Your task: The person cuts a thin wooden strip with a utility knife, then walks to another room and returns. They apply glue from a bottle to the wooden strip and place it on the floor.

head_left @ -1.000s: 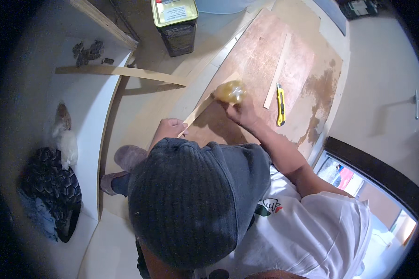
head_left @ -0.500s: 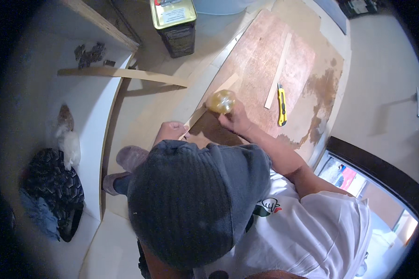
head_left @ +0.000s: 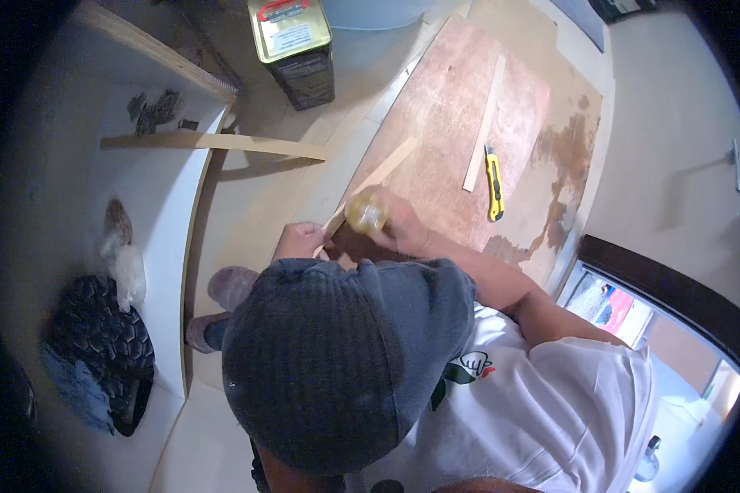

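Observation:
My right hand [head_left: 403, 223] is closed round a rounded, see-through yellowish object [head_left: 365, 212], which looks like the end of a plastic bottle; motion blurs it. This object is over a thin pale wood strip [head_left: 393, 163] that runs along the left edge of a reddish plywood board [head_left: 436, 107]. At the strip's near end, my left hand [head_left: 302, 239] pinches it between the fingers. Dark grey cloth in front hides part of the left hand and the near end of the board.
On the board lie a second strip [head_left: 487, 123] and a yellow utility knife [head_left: 493, 185]. A dark square can [head_left: 300, 74] stands beyond at the left. Another strip [head_left: 263, 147] sticks out from a white panel [head_left: 168, 271]. A brown stain [head_left: 563, 172] marks the right side.
My right hand has moved nearer and to the left along the strip with the yellowish object. My left hand still grips the strip's near end. The whole view has shifted slightly.

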A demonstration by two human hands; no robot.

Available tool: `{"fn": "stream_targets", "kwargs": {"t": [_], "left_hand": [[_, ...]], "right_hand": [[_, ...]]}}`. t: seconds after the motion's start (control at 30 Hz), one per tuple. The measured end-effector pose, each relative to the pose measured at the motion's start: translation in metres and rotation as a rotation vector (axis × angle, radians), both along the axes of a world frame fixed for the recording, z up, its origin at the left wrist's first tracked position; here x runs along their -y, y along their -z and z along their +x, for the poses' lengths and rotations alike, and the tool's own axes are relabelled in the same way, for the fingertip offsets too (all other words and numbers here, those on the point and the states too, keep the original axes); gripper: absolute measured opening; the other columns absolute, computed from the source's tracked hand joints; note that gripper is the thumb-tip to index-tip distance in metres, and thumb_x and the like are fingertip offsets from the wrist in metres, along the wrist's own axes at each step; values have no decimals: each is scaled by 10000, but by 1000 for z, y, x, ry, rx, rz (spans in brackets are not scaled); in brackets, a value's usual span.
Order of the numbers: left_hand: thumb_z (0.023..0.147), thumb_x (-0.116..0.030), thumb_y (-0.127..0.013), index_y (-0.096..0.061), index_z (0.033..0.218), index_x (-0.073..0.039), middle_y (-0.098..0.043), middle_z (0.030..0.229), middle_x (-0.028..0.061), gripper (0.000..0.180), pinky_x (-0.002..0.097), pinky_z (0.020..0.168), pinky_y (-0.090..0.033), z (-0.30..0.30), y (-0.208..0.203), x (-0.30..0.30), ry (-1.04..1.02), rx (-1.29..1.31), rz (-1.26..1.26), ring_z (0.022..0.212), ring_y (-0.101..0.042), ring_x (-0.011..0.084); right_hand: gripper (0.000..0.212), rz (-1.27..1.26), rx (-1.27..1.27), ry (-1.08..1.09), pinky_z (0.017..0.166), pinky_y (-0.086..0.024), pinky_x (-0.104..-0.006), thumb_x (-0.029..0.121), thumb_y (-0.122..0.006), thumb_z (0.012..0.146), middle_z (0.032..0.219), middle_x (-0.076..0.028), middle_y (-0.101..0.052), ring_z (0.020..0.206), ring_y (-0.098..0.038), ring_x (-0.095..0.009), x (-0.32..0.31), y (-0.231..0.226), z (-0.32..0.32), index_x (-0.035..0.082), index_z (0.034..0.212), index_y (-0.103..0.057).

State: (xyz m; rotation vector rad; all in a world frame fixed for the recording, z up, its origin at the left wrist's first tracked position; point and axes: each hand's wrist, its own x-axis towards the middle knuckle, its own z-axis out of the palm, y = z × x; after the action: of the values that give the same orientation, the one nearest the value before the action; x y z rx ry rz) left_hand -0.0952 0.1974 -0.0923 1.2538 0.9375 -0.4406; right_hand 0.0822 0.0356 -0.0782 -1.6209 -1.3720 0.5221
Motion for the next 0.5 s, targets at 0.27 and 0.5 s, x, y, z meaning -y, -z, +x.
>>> {"fn": "stream_targets", "kwargs": {"t": [0.27,0.5], "left_hand": [[889,-142,-589,-636,912,51,-635,733,74,201,271,487,-458,10,-25,7,-102,-15,-29,540,-572,121],[903,-129,-584,-630,903,52,-636,734,83,187,267,477,-466,10,-24,8,-99,-9,-42,532,-577,119]], "right_hand": [[118,32,241,479,686,-506,-374,77,-659,775,863,-124,-648,795,-644,-293,1,14,82,69,892,-645],[304,15,218,342,804,-490,-398,32,-611,717,996,-168,-605,913,-603,-349,8,13,59,56,1019,-593]]}}
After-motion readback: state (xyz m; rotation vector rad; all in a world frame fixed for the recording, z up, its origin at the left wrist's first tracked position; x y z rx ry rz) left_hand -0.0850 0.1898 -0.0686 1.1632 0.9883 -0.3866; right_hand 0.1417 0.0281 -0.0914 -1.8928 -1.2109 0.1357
